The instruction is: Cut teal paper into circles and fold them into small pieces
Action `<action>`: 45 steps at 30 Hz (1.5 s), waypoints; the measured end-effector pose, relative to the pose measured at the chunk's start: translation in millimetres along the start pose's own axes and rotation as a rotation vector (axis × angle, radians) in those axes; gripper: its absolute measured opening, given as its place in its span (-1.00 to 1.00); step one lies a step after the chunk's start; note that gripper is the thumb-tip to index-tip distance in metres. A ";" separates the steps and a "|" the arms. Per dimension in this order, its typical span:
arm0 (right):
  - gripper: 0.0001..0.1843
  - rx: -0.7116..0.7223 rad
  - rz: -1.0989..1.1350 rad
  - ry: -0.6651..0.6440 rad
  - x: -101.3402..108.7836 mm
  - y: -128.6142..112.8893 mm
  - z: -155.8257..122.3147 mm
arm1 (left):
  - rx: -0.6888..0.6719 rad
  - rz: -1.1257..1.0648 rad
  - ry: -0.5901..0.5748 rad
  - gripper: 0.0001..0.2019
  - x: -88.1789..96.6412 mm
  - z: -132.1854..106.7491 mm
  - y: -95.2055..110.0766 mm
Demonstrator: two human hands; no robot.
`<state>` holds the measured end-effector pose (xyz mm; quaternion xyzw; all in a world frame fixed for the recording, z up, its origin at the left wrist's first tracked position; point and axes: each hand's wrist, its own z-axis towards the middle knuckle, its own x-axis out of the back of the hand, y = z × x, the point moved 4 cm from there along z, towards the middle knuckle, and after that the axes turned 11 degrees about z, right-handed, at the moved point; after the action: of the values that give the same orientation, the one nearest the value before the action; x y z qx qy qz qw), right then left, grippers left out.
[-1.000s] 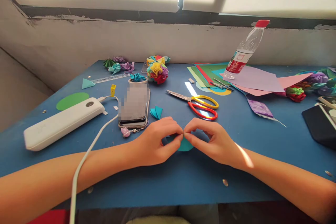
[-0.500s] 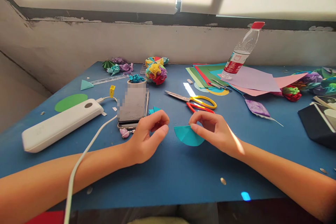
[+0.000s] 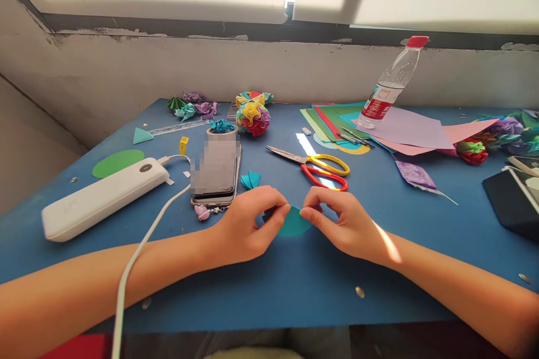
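Between my hands is a teal piece of paper (image 3: 293, 225), its curved edge toward me. My left hand (image 3: 255, 221) pinches its left end, and part of the paper is hidden behind the fingers. Thumb and forefinger of my right hand (image 3: 341, 219) pinch the paper's upper right corner. Just beyond my left hand lie small folded teal paper pieces (image 3: 251, 180). Scissors (image 3: 314, 167) with one yellow and one red handle lie past my right hand, blades pointing left.
A phone (image 3: 217, 171) leans on a cup at centre left. A white power bank (image 3: 105, 199) has a cable (image 3: 145, 241) running across my left forearm. Paper sheets (image 3: 408, 126) lie under a bottle (image 3: 389, 87). Crumpled-paper flowers (image 3: 252, 118) sit at the back.
My left hand has moved right to the teal paper and now pinches its left end. My right hand still holds the other end. The view has shifted slightly.
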<state>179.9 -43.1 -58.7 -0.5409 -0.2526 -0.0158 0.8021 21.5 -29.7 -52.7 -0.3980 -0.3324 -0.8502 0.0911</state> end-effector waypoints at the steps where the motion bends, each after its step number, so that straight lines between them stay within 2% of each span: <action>1: -0.81 0.009 -0.016 0.012 0.8 -0.2 0.6 | 0.020 -0.005 0.011 -0.85 0.5 0.3 -0.9; 3: -0.82 0.028 -0.040 0.022 1.6 -0.5 1.1 | 0.079 -0.050 -0.049 -0.84 -1.6 1.0 -2.9; 6: -0.83 0.055 -0.051 0.005 1.5 -1.1 0.6 | 0.197 -0.228 -0.299 -0.84 -11.0 0.0 -5.3; 8: -0.83 0.063 -0.035 -0.013 1.4 -1.9 0.6 | 0.274 -0.353 -0.424 -0.83 -16.0 -1.8 -6.5; 11: -0.83 0.026 0.016 -0.023 1.8 -1.7 1.5 | 0.377 -0.463 -0.464 -0.79 -18.7 -3.4 -10.4; 16: -0.73 -0.165 0.189 -0.084 -0.9 8.1 2.5 | 0.461 -0.575 -0.444 -0.73 -18.3 -2.4 -15.1; 19: -0.62 -0.215 0.165 -0.149 -4.1 12.9 1.9 | 0.438 -0.568 -0.466 -0.66 -18.4 -0.9 -14.5; 24: -0.59 -0.165 0.114 -0.132 -5.3 12.4 -0.2 | 0.400 -0.385 -0.412 -0.67 -17.3 0.7 -14.7; 27: -0.57 -0.155 0.120 -0.172 -6.4 10.0 -2.1 | 0.400 -0.404 -0.384 -0.65 -16.8 0.9 -14.1; 30: -0.55 -0.077 0.037 -0.112 -1.0 4.1 -1.2 | 0.374 -0.409 -0.380 -0.65 -16.7 -0.1 -13.3; 32: -0.54 -0.029 -0.026 -0.039 4.5 0.8 0.5 | 0.347 -0.320 -0.293 -0.73 -13.1 -0.7 -14.1; 35: -0.56 0.048 -0.114 0.032 10.4 -1.9 2.8 | 0.280 -0.115 -0.041 -0.81 -1.9 -1.7 -14.4; 36: -0.57 0.073 -0.146 0.041 11.3 -2.1 3.2 | 0.251 -0.057 0.004 -0.83 0.3 -2.1 -13.6; 37: -0.58 0.096 -0.178 0.044 11.6 -1.9 3.4 | 0.223 -0.013 0.013 -0.86 0.9 -2.3 -12.7; 39: -0.58 0.139 -0.245 0.046 11.5 -1.3 3.3 | 0.204 0.015 -0.041 -0.90 -1.7 -2.1 -12.4; 41: -0.59 0.174 -0.299 0.062 11.6 -0.9 2.7 | 0.243 -0.025 -0.068 -0.89 -4.5 -1.7 -14.8; 45: -0.61 0.196 -0.322 0.084 12.7 -0.6 2.1 | 0.344 -0.173 -0.027 -0.84 -7.7 -0.6 -21.4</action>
<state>190.0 -38.4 -52.1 -0.4116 -0.3024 -0.1418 0.8479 17.2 -14.6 -69.2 -0.3576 -0.5071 -0.7801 0.0799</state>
